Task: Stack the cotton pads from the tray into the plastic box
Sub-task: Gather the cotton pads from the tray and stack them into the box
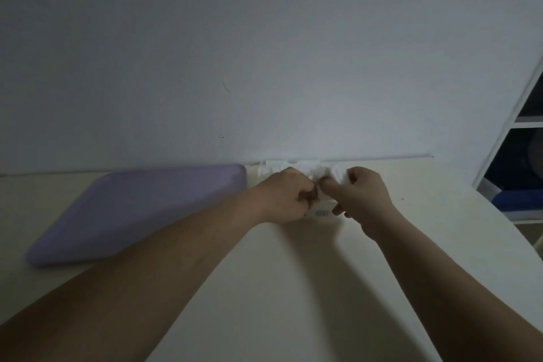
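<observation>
Reaching out over the white table (293,288), both hands meet at its far edge, close to the wall (264,53). The left hand (283,197) has its fingers curled in, and its thumb and fingers pinch a bit of the white cotton pads (316,170). The right hand (363,195) is curled too and pinches the same soft bunch from the other side. The two hands almost touch. The cotton pads sit in a fluffy heap just behind the fingers, up against the wall. Under the hands is the plastic box (321,213). It is mostly hidden, and only a small sticker with lines on its near side shows. The picture is too blurry to tell how many pads are in the box. The purple tray (141,211) lies flat on the table, just beside the left hand. A white shelf (526,126) stands far off on the right.
</observation>
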Demonstrator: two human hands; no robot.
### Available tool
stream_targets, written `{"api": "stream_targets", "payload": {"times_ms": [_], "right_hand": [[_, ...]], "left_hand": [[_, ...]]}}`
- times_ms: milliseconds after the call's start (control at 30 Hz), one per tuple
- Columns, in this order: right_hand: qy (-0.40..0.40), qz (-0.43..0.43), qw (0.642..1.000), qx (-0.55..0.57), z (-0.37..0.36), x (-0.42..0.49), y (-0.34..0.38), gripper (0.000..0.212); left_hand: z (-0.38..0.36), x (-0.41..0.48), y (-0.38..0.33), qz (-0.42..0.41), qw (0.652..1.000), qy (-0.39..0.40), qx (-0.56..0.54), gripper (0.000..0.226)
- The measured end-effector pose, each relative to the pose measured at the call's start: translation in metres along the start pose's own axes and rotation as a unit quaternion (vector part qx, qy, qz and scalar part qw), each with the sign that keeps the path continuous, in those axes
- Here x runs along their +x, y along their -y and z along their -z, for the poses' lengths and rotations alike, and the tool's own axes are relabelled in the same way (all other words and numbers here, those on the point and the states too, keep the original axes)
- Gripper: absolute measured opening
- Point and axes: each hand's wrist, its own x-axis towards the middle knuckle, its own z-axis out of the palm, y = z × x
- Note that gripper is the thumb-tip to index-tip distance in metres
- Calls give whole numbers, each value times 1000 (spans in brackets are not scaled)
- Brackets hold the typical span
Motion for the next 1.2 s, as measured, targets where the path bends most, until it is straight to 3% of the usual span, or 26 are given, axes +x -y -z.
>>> {"api": "stream_targets", "payload": {"times_ms": [67, 233, 400, 567, 767, 1000, 1133, 1200], "right_hand": [[-5, 12, 998, -67, -2, 5, 2, 30], [11, 24, 963, -267, -3, 14, 9, 24], [72, 36, 929, -362, -8, 26, 26, 16], [177, -8, 923, -342, -4, 33, 42, 42], [126, 36, 919, -372, -6, 39, 42, 47], [134, -28, 835, -533, -31, 49, 54, 29], [142, -9, 826, -545, -45, 46, 50, 36], [151, -6, 823, -547, -43, 43, 49, 28]], "left_hand": [[-1, 0, 6, 9, 1000, 11, 1, 22], [8, -5, 16, 49, 998, 42, -1, 28], [11, -8, 21, 62, 996, 12, -65, 28], [6, -5, 31, 63, 987, -31, -145, 22], [5, -10, 31, 64, 986, -40, -150, 21], [3, -9, 32, 54, 988, -51, -138, 21], [0, -8, 35, 56, 985, -56, -152, 18], [-1, -8, 37, 57, 983, -60, -163, 18]]}}
